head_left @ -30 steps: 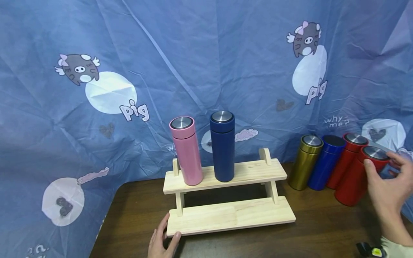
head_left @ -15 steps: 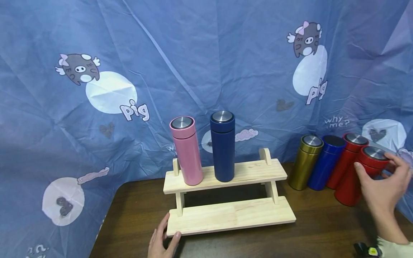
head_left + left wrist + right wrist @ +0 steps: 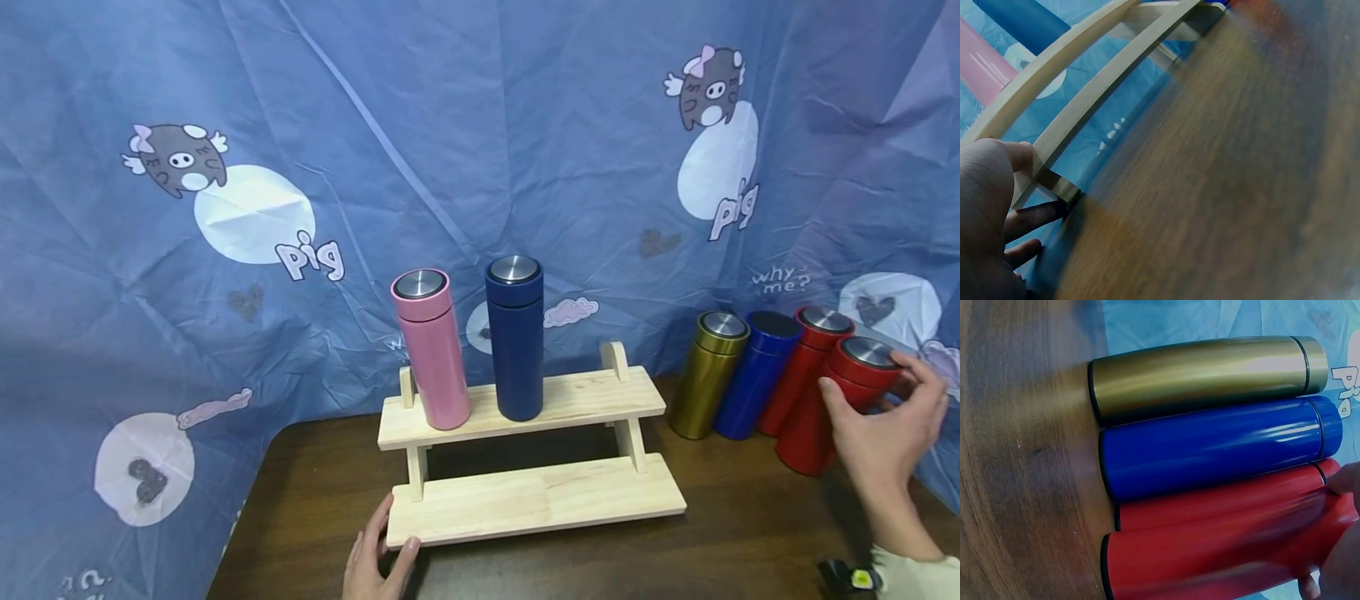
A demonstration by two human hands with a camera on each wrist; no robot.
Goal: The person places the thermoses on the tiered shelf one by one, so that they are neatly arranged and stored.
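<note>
At the right end of the table, my right hand grips the upper part of the front red thermos, thumb on its left side and fingers around the far side. In the right wrist view, that thermos's base is close to the tabletop. Behind it stands another red thermos, partly hidden. My left hand holds the left end of a two-tier wooden stand at its lower board, thumb in front and fingers behind. A pink thermos and a navy thermos stand upright on the upper tier.
A bright blue thermos and a gold thermos stand in a row beside the red ones. Behind the brown wooden table hangs a blue cloth printed with pigs. A dark wristband shows near the right sleeve.
My right hand has moved slightly left and closed in around the front red thermos. The left hand stays on the stand, and the thermoses have kept their places.
</note>
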